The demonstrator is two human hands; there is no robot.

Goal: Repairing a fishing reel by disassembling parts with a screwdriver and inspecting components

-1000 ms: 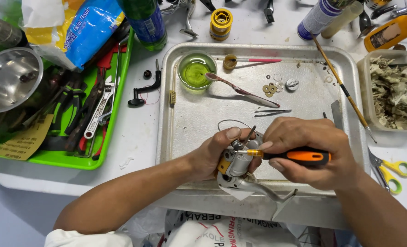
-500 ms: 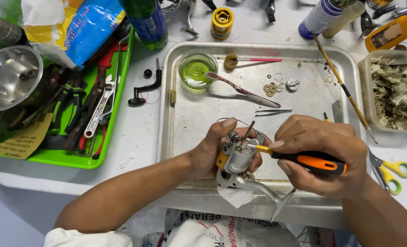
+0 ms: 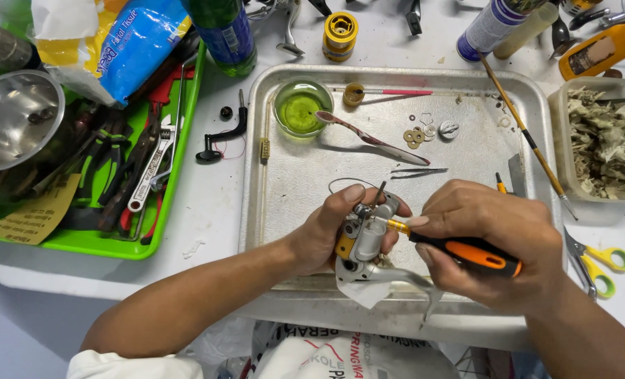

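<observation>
Left hand (image 3: 326,231) clamps one reel body (image 3: 365,238) at metal tray's (image 3: 256,210) near edge; right hand (image 3: 491,245) grasps one screwdriver (image 3: 467,253); tray middle bare.

Screwdriver (image 3: 467,254): black handle w/ orange band, brass-yellow collar nr the shaft. Reel body (image 3: 366,237): silver-grey metal w/ yellow-gold patch on its left side. Metal tray (image 3: 284,189): dull silver, scuffed. Small glass dish (image 3: 302,107): clear, yellow-green liquid inside. Spoon (image 3: 369,136): mottled pink-grey. Tool tray (image 3: 81,238): bright green. Wrench (image 3: 149,172): silver. Tissue pack (image 3: 126,42): blue, white & yellow. Bottle (image 3: 225,31): green w/ blue label. Bowl (image 3: 14,116): shiny steel. Scissors (image 3: 597,263): yellow & green handles. Spool (image 3: 340,31): yellow. Table (image 3: 214,210): white. Paper slip (image 3: 35,214): tan.
</observation>
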